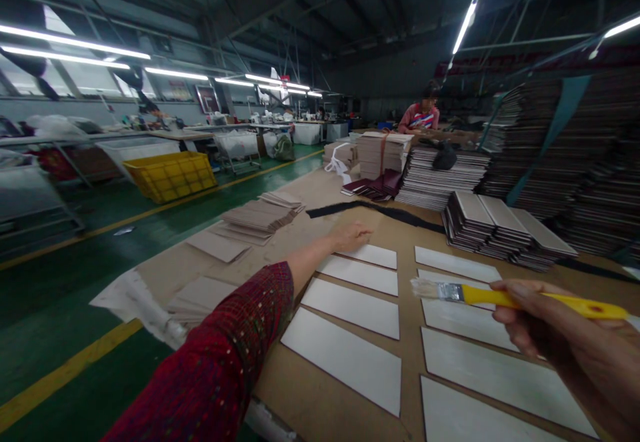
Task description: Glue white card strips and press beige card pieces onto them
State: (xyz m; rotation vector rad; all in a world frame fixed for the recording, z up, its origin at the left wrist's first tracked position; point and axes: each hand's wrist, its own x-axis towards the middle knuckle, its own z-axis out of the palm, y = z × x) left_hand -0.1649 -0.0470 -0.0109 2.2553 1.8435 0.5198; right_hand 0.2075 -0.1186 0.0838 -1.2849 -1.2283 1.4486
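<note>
Over the brown table (310,399), our right hand (555,322) is gripping a yellow brush (485,295); our left hand (354,237) is showing half-curled fingers, grasp unclear; green floor (70,295) is lying beyond.

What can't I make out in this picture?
Head view:
Left hand: blurred, palm hidden; whether it holds anything is unclear.
Yellow brush handle: partly covered by the right hand.
Nearest right-column white panel: cut off by the bottom edge.
Wall banner: lettering too dark and blurred to read.

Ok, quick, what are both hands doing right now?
Left hand: by a white panel, can't tell whether open or closed.
Right hand: closed around the yellow-handled paintbrush.
</note>
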